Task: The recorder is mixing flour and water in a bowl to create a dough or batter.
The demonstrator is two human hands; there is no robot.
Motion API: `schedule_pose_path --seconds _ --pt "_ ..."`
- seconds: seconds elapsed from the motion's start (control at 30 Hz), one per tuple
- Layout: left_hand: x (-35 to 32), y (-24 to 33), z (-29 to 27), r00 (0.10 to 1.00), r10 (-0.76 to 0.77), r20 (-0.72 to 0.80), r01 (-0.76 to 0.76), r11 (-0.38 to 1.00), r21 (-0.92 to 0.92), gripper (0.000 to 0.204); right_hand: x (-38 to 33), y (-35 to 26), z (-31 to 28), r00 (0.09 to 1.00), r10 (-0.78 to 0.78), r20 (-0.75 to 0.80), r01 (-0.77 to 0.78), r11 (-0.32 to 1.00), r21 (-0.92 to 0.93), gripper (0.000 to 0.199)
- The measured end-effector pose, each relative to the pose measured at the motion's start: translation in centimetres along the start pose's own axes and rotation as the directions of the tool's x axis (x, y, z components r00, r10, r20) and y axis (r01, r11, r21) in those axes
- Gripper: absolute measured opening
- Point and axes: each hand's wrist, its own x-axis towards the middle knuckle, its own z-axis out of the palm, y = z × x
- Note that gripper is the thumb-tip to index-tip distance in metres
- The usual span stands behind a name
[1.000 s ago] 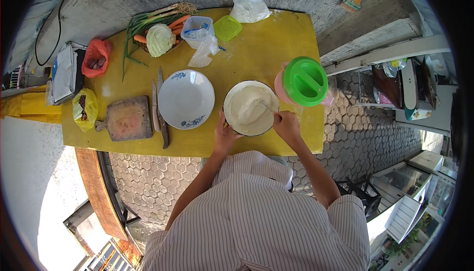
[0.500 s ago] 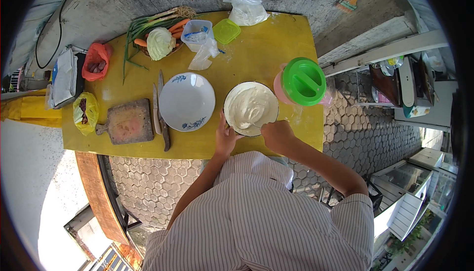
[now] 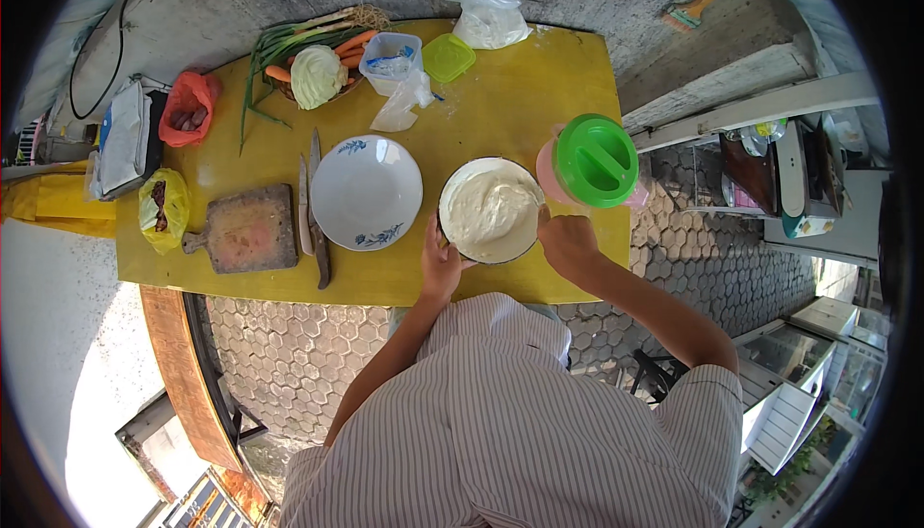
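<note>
A dark-rimmed white bowl [image 3: 458, 241] of thick, pale batter [image 3: 493, 208] stands near the table's front edge. My left hand [image 3: 443, 263] grips its lower left side, with the thumb up along the outside and fingers curled beneath. At the bowl's right rim, my right hand [image 3: 568, 242] is closed in a fist around a thin-handled, spoon-like utensil. The hand and batter hide most of that utensil. Swirled ridges mark the batter's surface. Left of the bowl is a wide white plate [image 3: 366, 191] with blue flowers, and to its upper right a pink jug with a green lid [image 3: 597, 160].
Two knives [image 3: 317, 206] lie between the plate and a worn wooden chopping board [image 3: 252, 228]. Bags, yellow [image 3: 166, 210] and red [image 3: 190, 107], sit at the left. Along the back are a cabbage [image 3: 318, 77], carrots, spring onions, a plastic tub [image 3: 390, 61] and a bag of white powder [image 3: 489, 18].
My right hand has moved right along the bowl's rim, and the utensil's metal handle is now mostly out of sight. The batter's swirls have shifted. My left hand keeps its hold.
</note>
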Motion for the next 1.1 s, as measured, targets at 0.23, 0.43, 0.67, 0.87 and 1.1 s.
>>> schedule_pose_path --seconds 0.23,0.43,0.67,0.87,1.1 --pt "0.1 0.5 0.0 0.999 0.024 0.029 -0.024 1.0 0.008 0.063 -3.0 -3.4 4.0 0.983 0.172 -0.071 -0.073 0.706 0.704 0.02" --pt "-0.4 2.0 0.5 0.999 -0.052 0.012 0.05 0.994 0.093 0.06 1.0 -3.8 5.3 0.827 0.475 -0.302 -0.081 0.631 0.771 0.013" --pt "-0.1 1.1 0.3 0.996 0.072 0.058 -0.08 0.986 0.143 0.061 -2.4 -4.3 5.6 0.923 0.218 -0.317 0.035 0.774 0.633 0.01" --pt "0.3 1.3 0.1 0.996 -0.053 0.074 0.048 0.997 0.068 0.065 -0.1 -3.5 6.3 0.864 0.318 -0.389 0.118 0.624 0.772 0.014" --pt "0.2 0.7 -0.1 0.995 0.032 0.09 -0.037 0.998 0.054 0.064 0.6 -0.9 5.9 0.852 0.387 -0.353 -0.051 0.732 0.68 0.01"
